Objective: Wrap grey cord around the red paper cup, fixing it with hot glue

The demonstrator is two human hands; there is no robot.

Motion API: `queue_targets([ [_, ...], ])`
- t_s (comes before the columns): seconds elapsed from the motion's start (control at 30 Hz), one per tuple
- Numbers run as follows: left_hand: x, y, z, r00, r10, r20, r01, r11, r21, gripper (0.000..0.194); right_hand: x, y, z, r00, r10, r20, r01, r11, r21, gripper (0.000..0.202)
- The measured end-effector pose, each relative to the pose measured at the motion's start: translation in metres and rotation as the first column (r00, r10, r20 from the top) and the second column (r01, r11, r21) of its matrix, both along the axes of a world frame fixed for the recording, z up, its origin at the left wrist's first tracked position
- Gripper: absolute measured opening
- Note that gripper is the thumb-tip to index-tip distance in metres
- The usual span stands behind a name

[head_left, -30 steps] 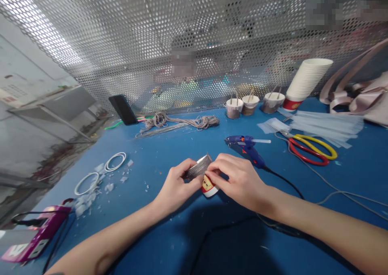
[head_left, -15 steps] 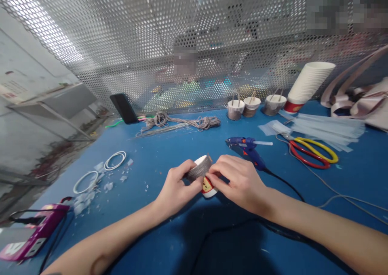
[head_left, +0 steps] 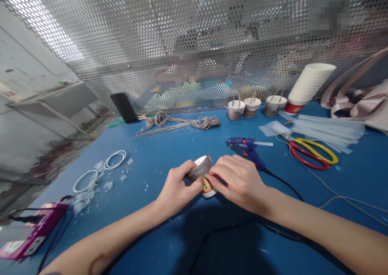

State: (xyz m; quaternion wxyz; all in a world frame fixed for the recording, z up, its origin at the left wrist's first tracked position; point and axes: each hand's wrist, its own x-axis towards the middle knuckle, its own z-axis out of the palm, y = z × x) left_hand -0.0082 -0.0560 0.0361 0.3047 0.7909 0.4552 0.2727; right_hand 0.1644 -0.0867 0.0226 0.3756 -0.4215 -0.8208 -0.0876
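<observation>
A paper cup (head_left: 200, 169), its upper part wrapped in grey cord and its lower part red, yellow and white, is tilted between my hands above the blue table (head_left: 142, 210). Fingers and thumb of my left hand (head_left: 178, 186) close round its left side. My right hand (head_left: 238, 180) has its fingertips pinched together at the cup's right side; whether cord lies between them is too small to make out. Just behind my right hand lies a blue glue gun (head_left: 246, 144) with a clear stick in its back.
Cord-wrapped cups (head_left: 235, 110), stacked cups (head_left: 312, 83), clear glue sticks (head_left: 327, 127) and scissors (head_left: 313, 156) are at the right. Bundled cord (head_left: 182, 121) and a phone (head_left: 123, 108) stand near the mesh. White rings (head_left: 115, 160) and a magenta power strip (head_left: 38, 232) are left.
</observation>
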Motion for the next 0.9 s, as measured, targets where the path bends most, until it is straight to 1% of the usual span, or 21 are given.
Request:
queue_targets([
  [0.1, -0.0004, 0.0011, -0.0006, 1.0, -0.023, -0.007, 0.023, 1.0, 0.005, 0.011, 0.0001, 0.0009, 0.0002, 1.0, -0.015, 0.003, 0.015, 1.0, -0.002, 0.028],
  [0.2, -0.0002, 0.0012, 0.0002, 0.999, -0.042, 0.005, 0.042, 0.999, 0.005, 0.01, 0.0009, 0.001, -0.0011, 0.998, 0.001, -0.066, -0.005, 0.998, -0.064, 0.025],
  [0.3, 0.0005, 0.0006, 0.0009, 1.0, -0.017, 0.011, 0.017, 1.0, -0.01, 0.013, 0.0012, 0.0003, -0.0013, 0.986, 0.022, -0.167, -0.047, 0.988, -0.145, 0.023],
  [0.4, 0.0009, -0.0002, 0.0019, 1.0, 0.017, 0.011, -0.017, 1.0, -0.025, 0.017, 0.0008, -0.0001, 0.0005, 0.966, 0.017, -0.256, -0.075, 0.972, -0.222, 0.021],
  [0.5, 0.0006, -0.0005, 0.0034, 0.999, 0.033, 0.012, -0.033, 0.999, -0.029, 0.018, 0.0007, 0.0, 0.0024, 0.957, 0.01, -0.291, -0.092, 0.959, -0.269, 0.02],
  [0.57, 0.0001, -0.0005, 0.0042, 0.999, 0.038, 0.015, -0.037, 0.999, -0.031, 0.017, 0.001, 0.0, 0.0027, 0.957, 0.02, -0.289, -0.102, 0.957, -0.272, 0.019],
  [0.7, -0.0004, 0.0, 0.0048, 0.999, 0.04, 0.036, -0.039, 0.999, -0.035, 0.015, 0.002, -0.0006, 0.0014, 0.958, 0.042, -0.284, -0.112, 0.966, -0.234, 0.016],
  [0.9, -0.0001, -0.0004, 0.0042, 0.998, 0.038, 0.043, -0.038, 0.999, -0.007, 0.017, 0.0009, -0.0011, -0.0002, 0.959, 0.02, -0.283, -0.09, 0.968, -0.235, 0.017],
])
